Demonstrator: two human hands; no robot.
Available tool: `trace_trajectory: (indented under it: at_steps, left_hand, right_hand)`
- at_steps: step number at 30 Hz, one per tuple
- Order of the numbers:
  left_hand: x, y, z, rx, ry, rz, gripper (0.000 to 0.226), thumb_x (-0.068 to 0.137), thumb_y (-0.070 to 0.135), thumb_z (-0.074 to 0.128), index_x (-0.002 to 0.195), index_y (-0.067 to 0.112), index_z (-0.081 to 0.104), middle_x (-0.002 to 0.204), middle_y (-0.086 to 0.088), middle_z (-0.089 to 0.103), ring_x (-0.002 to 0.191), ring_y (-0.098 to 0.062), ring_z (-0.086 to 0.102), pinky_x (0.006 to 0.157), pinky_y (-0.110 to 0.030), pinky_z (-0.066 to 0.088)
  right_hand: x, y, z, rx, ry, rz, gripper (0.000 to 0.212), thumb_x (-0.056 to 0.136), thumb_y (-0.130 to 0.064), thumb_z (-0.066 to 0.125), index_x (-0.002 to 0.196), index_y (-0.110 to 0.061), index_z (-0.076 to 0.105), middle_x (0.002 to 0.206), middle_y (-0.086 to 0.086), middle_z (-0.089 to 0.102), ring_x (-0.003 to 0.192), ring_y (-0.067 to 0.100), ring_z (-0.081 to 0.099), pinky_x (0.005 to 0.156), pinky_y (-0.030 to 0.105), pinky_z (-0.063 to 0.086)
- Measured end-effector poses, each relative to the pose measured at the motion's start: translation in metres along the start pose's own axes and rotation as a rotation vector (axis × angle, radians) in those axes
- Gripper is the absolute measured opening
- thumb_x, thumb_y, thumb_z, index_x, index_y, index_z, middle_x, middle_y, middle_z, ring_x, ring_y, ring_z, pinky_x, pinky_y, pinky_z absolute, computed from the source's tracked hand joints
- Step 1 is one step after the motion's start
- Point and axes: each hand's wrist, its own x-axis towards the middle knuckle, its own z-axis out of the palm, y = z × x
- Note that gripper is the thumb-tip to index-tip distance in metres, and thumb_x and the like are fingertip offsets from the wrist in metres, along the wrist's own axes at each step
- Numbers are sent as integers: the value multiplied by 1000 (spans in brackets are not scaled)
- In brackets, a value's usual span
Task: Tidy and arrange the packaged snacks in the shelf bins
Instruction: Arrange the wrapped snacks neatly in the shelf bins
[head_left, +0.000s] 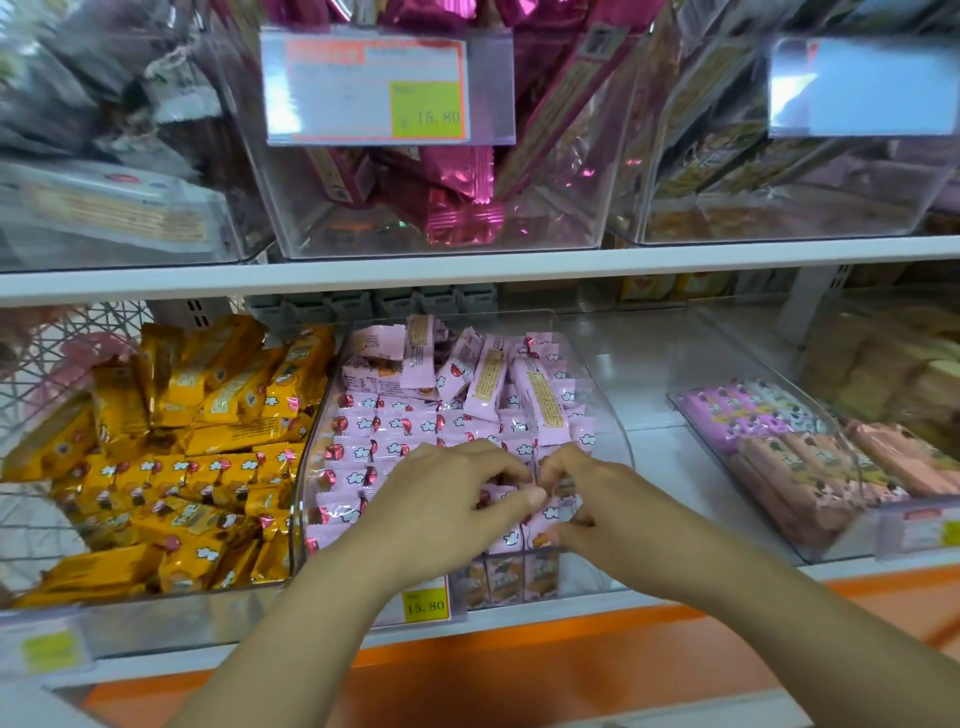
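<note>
Reaching into the middle clear bin (602, 374) on the lower shelf (654, 467) with both grips. Curling the left grip (441, 499) down onto the pink packets (410, 431) at the front right of the bin, fingers bent, thumb stretching toward the other side. Curling the right grip (597, 493) likewise, pinching pink packets between fingertips and thumb, just beside the left grip and nearly touching it.

Showing flat rows of pink packets across the front and middle of the bin, and a loose, leaning heap at the back.

Bordering on the left: a bin of jumbled yellow packets (171, 467). Bordering on the right, apart from the middle bin: a clear bin of long packets (779, 447) in pink and peach.

Standing above on the upper shelf (467, 267): further clear bins, the central one holding magenta foil packets (457, 202) behind a price label (374, 88).

Displaying 15.80 on a yellow price tag (426, 605) at the front of the middle bin, beside the left wrist.
</note>
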Motion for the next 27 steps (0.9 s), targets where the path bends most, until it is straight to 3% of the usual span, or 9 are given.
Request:
trace_trajectory:
  at_steps: [2,5,8,10,13,15,18,22,27]
  left_hand:
    - [-2,2,2,50,11,10,41,87,59,53,121,38,53,117,21,58,105,-4,54,88,-22,29]
    - [-3,4,4,121,37,30,52,84,62,55,130,41,43,126,22,57,115,-3,50,89,-19,24]
    - [-1,2,6,134,43,32,53,85,63,52,132,41,43,127,20,57,118,-5,50,94,-21,24]
    - [-1,1,6,129,47,33,48,85,62,53,128,40,49,124,19,60,114,-7,52,96,-23,27]
    - [-1,1,8,134,55,17,41,85,60,54,121,40,55,117,18,62,109,-7,52,92,-22,24]
    - [-1,0,9,136,53,9,38,85,59,55,118,41,55,115,18,63,109,-7,53,92,-22,26]
    - [-1,-3,11,106,45,-9,38,84,57,56,118,41,51,118,19,62,112,-10,54,97,-27,37]
    - [-4,-2,12,88,62,-27,52,83,59,56,129,42,39,122,17,60,110,-13,55,86,-25,41]
    - [-5,-2,12,87,71,-32,49,84,60,55,127,40,46,117,16,63,110,-9,57,92,-26,43]
  right_hand:
    - [1,-2,-2,-4,-28,4,25,91,-25,61,104,-31,39,90,-14,50,66,-5,47,58,13,37]
    - [2,-3,-6,4,-22,26,34,88,-25,64,110,-32,40,117,-8,53,81,5,60,70,17,45]
    - [1,-4,-11,-12,-67,25,49,91,-25,60,131,-35,35,117,-9,53,92,8,62,82,25,50]
    - [0,-3,-14,-48,-113,14,55,95,-18,51,139,-41,29,117,-11,50,92,5,59,76,17,47]
    - [4,0,-15,-107,-87,-7,45,98,-11,42,133,-38,45,112,-7,51,79,-2,51,59,8,36]
    - [7,0,-10,-100,-8,12,34,98,-10,44,122,-29,56,101,-4,53,81,8,53,62,12,39]
    - [14,-2,0,-215,105,25,24,93,-7,50,110,-22,59,80,-4,50,76,17,53,66,29,45]
    - [20,-6,1,-336,258,-14,15,91,-5,53,100,-16,53,78,0,53,71,20,55,59,29,45]
    - [21,-9,-1,-208,71,-2,19,96,-4,44,106,-12,58,71,-6,46,60,0,50,48,15,34]
